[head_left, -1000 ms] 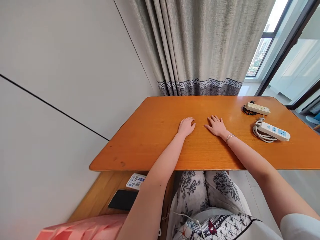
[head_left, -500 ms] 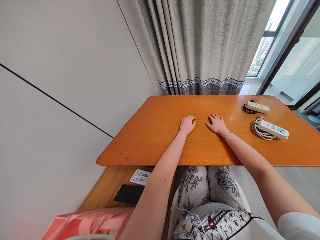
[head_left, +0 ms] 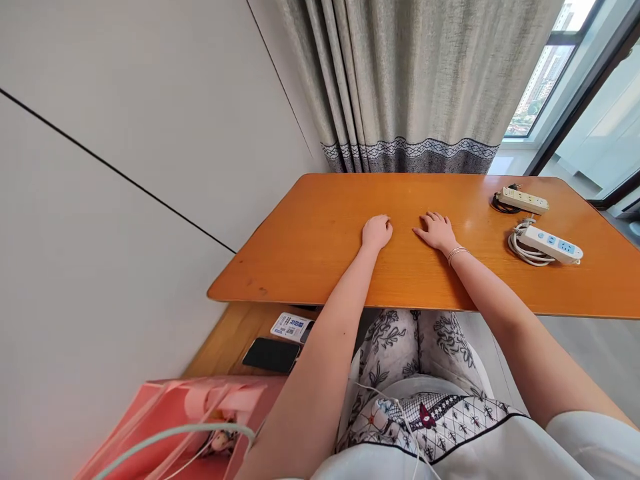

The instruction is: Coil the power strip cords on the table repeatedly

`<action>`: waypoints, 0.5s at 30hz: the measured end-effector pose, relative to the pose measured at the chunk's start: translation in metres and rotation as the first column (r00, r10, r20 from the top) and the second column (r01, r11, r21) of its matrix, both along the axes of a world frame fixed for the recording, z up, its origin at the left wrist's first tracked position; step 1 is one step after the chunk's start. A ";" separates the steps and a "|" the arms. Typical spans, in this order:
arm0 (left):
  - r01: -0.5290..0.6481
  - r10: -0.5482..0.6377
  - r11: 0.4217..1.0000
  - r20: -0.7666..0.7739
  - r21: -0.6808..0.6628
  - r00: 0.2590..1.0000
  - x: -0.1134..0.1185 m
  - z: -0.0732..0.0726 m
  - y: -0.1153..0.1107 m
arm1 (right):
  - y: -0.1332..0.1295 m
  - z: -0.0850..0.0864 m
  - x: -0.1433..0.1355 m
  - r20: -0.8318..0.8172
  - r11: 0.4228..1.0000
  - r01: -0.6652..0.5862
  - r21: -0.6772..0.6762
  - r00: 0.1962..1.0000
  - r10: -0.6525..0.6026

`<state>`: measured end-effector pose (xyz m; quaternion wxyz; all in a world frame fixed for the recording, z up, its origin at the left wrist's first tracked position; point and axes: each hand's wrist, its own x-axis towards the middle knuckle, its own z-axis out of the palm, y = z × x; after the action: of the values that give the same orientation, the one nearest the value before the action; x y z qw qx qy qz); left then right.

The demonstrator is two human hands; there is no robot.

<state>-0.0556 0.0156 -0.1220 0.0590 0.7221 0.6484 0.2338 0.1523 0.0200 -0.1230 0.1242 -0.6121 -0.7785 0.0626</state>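
Observation:
My left hand [head_left: 377, 233] rests on the orange-brown wooden table [head_left: 320, 267], its fingers curled in like a loose fist. Nothing shows in it. A short gap to its right, my right hand [head_left: 436, 231] lies palm down on the tabletop with the fingers spread, holding nothing. Thin bracelets [head_left: 457, 254] circle the right wrist. Nearest to this hand is a white power strip [head_left: 553, 245] with blue sockets and a coiled white cable. Behind that one lies a smaller cream power strip [head_left: 524, 200] with a black cord.
Below the table's left front edge, a black phone [head_left: 271, 355] and a white printed card [head_left: 290, 327] lie on a wooden surface. A pink bag [head_left: 165, 420] stands at lower left. A grey curtain [head_left: 425, 80] hangs behind the table; a pale wall panel [head_left: 125, 267] borders the left.
The view has tipped down a little, so the table sits higher in the picture. My left hand's fingers have drawn in; my right hand stays spread in place.

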 end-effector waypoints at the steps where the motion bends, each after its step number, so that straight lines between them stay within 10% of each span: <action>1: -0.023 0.023 1.000 -0.005 0.008 1.000 0.001 0.001 -0.001 | 0.001 -0.001 0.001 -0.006 1.000 -0.003 0.006 1.000 0.003; 15: -0.026 0.032 0.995 -0.071 0.092 0.997 0.022 0.006 -0.019 | 0.006 -0.006 0.004 -0.036 0.999 0.003 0.047 0.999 -0.001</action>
<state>-0.0332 -0.0038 -0.1160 -0.0010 0.7226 0.6492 0.2376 0.1564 0.0259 -0.1292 0.1525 -0.6085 -0.7768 0.0553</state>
